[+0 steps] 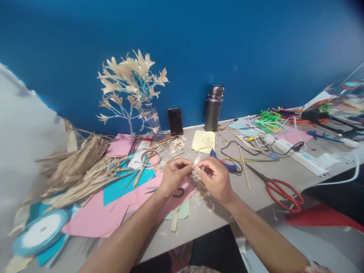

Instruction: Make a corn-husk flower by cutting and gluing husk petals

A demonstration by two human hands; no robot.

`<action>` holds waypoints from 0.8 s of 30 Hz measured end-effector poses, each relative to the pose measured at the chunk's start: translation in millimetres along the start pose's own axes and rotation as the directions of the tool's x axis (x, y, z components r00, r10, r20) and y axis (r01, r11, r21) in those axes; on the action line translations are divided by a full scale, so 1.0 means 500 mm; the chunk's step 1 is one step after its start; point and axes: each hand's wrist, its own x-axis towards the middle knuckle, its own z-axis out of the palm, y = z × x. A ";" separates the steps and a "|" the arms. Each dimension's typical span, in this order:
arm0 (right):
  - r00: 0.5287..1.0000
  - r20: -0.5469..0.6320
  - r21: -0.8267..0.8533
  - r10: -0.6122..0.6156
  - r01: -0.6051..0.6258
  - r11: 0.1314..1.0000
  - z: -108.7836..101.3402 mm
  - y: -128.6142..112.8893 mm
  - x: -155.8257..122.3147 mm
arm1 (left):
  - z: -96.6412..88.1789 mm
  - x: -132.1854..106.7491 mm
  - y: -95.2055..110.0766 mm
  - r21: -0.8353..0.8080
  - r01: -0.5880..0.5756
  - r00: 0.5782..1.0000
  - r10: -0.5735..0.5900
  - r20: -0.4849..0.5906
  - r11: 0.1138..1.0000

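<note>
My left hand (173, 175) and my right hand (215, 177) meet above the table's middle, fingers pinched together on a small pale piece of dried husk (196, 160) held between them. Under my hands lie pink paper sheets (113, 212) and husk scraps (203, 195). A blue glue gun (224, 163) lies just behind my right hand. Black scissor handles (178, 193) peek out below my left hand.
A husk-flower tree (132, 89) in a glass, a phone (174, 120) and a metal flask (214, 107) stand by the blue wall. A pile of dried husks (76, 167) and a ribbon spool (41, 231) are left. Red scissors (280, 189), a power strip (301, 155) and pipe cleaners (270, 115) are right.
</note>
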 end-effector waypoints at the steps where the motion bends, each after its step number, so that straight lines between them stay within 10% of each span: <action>1: 1.000 -0.005 0.006 0.006 -0.006 1.000 0.000 0.001 0.000 | 0.000 0.000 -0.001 -0.005 0.000 1.000 0.000 -0.001 1.000; 18: 0.999 0.027 0.049 0.042 -0.044 0.998 0.002 0.002 -0.005 | -0.006 0.001 -0.009 0.008 -0.034 0.999 0.033 0.022 0.999; 24: 0.997 0.072 -0.257 0.008 0.010 0.966 -0.055 0.037 0.018 | -0.017 0.009 -0.030 -0.075 0.043 0.999 -0.041 0.021 0.996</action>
